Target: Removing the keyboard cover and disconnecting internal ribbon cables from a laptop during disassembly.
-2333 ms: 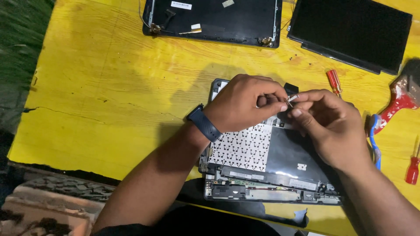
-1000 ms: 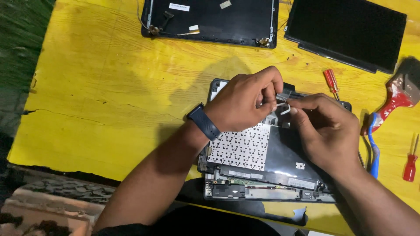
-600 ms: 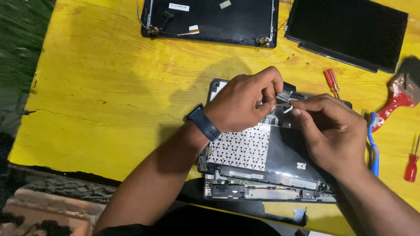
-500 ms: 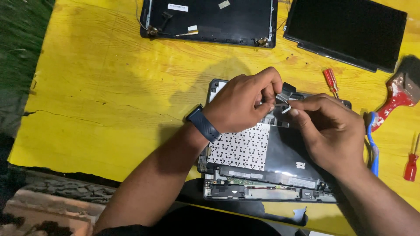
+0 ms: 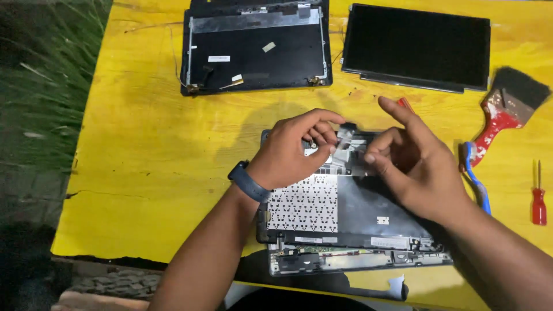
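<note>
Low in the frame, at the near edge of the yellow table (image 5: 144, 144), lies the opened laptop base (image 5: 345, 253), its inner frame and small parts showing along the bottom edge. On top of it rests the upturned keyboard panel (image 5: 322, 207), its pale perforated backing at centre and a dark sheet to the right.

Your left hand (image 5: 291, 152), a dark band (image 5: 249, 181) on its wrist, sits at the panel's upper edge in the middle of the frame. Its fingers are curled together and pinch a small grey strip (image 5: 345, 133), which looks like a flat cable end, though blur makes that hard to tell. Your right hand (image 5: 417, 158) hovers just right of the strip, index finger raised and pointing up, thumb and other fingers loosely bent and apart; it grips nothing that can be seen.

At the right edge of the frame lie a blue-handled tool (image 5: 477, 181), a small red screwdriver (image 5: 538, 196) and, above them, a red-handled brush (image 5: 507, 109) with dark bristles. The tip of another red tool (image 5: 405, 103) peeks out behind your right index finger.

Farthest off, along the top of the frame, a dark laptop lid shell (image 5: 256, 49) lies at centre and a bare black display panel (image 5: 417, 46) just beside it at upper right. Grass (image 5: 40, 86) fills the left side.
</note>
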